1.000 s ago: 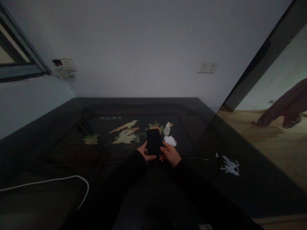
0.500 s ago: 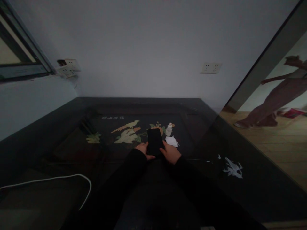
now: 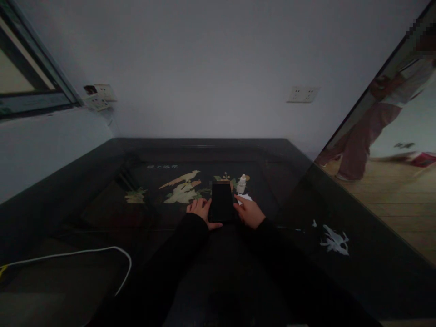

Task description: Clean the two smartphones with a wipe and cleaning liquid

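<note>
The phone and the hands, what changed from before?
The right hand slid right, its thumb coming off the front of the phone. The left hand spread its fingers leftward, thumb by the phone's lower edge. A person walked left. The bottle, torn paper and white cable stayed put.

Room, probably domestic: bird-patterned table (image 3: 289, 195); wall (image 3: 197, 68) with sockets (image 3: 303, 94) above far edge; window (image 3: 20, 63) beyond far left corner; plank floor (image 3: 391, 209) past right edge.

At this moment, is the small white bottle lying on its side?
No, the white bottle stands upright to the right of the black phone.
</note>
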Motion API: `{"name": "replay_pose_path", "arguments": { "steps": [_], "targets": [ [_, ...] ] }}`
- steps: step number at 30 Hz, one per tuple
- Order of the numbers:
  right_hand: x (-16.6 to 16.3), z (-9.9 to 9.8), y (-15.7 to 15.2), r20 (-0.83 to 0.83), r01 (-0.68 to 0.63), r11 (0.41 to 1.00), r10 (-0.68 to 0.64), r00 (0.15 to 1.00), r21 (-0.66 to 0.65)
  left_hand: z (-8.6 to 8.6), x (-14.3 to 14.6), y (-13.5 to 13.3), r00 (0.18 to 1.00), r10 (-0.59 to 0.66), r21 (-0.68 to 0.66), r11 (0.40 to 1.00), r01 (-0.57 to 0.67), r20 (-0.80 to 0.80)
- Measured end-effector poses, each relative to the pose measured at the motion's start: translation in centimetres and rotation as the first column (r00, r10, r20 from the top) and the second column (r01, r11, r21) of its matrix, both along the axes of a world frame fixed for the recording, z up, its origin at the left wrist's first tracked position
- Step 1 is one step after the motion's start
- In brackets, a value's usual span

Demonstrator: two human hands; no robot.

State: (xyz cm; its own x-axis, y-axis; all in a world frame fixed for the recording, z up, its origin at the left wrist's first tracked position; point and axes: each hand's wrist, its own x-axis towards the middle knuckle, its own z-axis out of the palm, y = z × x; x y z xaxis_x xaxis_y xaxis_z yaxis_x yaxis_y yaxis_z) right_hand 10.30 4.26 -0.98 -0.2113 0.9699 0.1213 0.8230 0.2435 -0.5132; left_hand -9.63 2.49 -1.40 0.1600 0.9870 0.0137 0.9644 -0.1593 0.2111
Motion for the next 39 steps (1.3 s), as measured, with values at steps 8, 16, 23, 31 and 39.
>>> {"name": "replay_pose_path", "arguments": {
  "steps": [8,16,23,31,39],
  "targets": [
    [2.5,-0.9,0.8,-0.089,0.01,0.951,0.018,0.996,0.31,-2.6,-0.3,1.0,0.991,-0.088,0.079,0.994,0.081,0.096],
    [4.2,-3.1,0.5,0.003,-0.071,0.943,0.073,0.997,0.325,-3.1,-0.6,1.8,0.981,-0.174,0.029,0.985,0.172,0.087],
    [2.9,-2.7,-0.6,0.123,-0.113,0.969,0.088,0.989,0.221,-2.8,-0.1,1.5,0.981,-0.163,0.046,0.986,0.159,0.108],
    [3.4,-1.7,0.1,-0.143,0.004,0.965,0.035,0.989,0.264,-3.0,-0.1,1.7,0.981,-0.161,0.051,0.986,0.156,0.107],
    [2.9,-2.6,5.7,-0.321,0.178,0.969,-0.116,0.94,0.172,-2.7,-0.1,1.6,0.981,-0.167,0.042,0.986,0.163,0.096]
  ]
}}
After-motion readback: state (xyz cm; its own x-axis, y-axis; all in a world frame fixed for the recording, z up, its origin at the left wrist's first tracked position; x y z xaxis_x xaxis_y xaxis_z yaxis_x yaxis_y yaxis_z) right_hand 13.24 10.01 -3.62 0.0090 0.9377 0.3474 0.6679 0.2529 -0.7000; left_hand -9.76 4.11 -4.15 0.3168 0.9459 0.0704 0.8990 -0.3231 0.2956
